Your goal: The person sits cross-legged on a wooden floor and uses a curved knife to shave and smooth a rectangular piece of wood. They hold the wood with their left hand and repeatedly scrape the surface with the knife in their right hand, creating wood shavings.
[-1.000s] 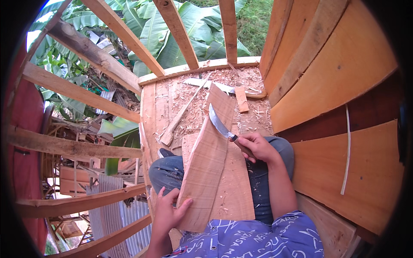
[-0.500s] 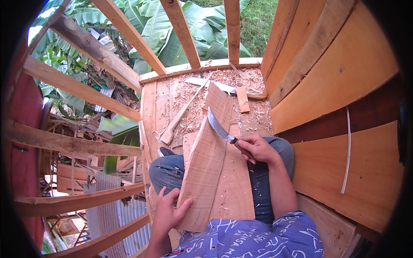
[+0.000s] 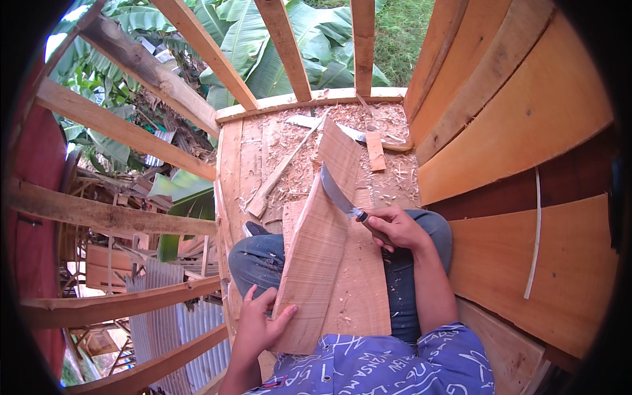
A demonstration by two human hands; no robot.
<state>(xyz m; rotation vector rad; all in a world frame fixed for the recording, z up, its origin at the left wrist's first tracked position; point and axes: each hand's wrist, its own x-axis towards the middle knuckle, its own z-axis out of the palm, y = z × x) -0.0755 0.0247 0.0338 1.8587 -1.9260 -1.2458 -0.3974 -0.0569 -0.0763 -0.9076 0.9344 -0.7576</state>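
Note:
A curved-blade knife (image 3: pixel 337 191) with a dark handle is gripped in my right hand (image 3: pixel 397 228), above my right knee. Its blade lies across the left part of a long wooden board (image 3: pixel 314 260), the tip close to the board's left edge. Leaning over my lap, this board has a slanted upper end and visible grain. My left hand (image 3: pixel 264 322) clasps its lower left edge, thumb on the face and the other fingers along the side, partly hidden. Beneath it lies a wider flat board (image 3: pixel 362 283) across my legs.
Shavings (image 3: pixel 303 158) cover the plank floor ahead. A saw (image 3: pixel 395 143), a small wood block (image 3: pixel 375 151) and a wooden stick with a broad end (image 3: pixel 260 203) lie there. Slatted rails (image 3: pixel 125 220) stand at left, a plank wall (image 3: pixel 526 257) at right.
The knife blade has turned slightly, its face looking darker now. Both hands keep their holds, and the whole view has shifted a little.

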